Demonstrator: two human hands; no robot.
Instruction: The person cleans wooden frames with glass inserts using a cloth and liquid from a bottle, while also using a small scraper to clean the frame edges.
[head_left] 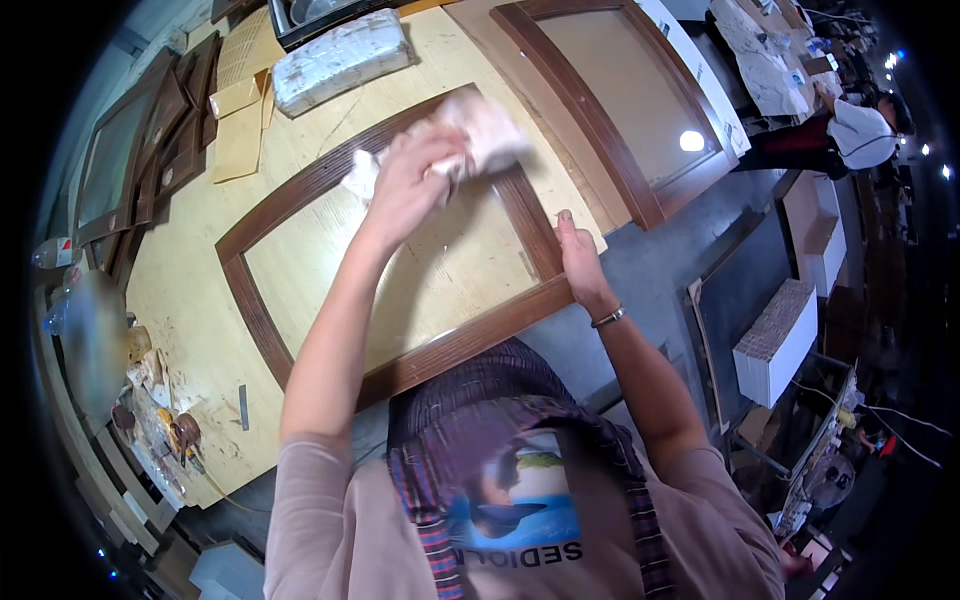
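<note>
A brown wooden cabinet-door frame (470, 338) with a curved far rail lies on a pale wooden worktable (200, 310). Whether glass fills its middle I cannot tell. My left hand (412, 180) reaches across the frame, closed on a white cloth (492, 135) that is smeared by motion at the far rail, towards its right end. At the frame's near right corner, my right hand (585, 262) grips the edge, thumb pointing away from me and the other fingers mostly hidden. A bracelet (607, 317) circles that wrist.
A second brown framed door (600, 130) lies at the far right. Beyond the table's far side sits a plastic-wrapped bundle (343, 62). Several door frames (150, 150) lean at left, above bottles and clutter (165, 420). A person (862, 135) stands far right, near white boxes (775, 340).
</note>
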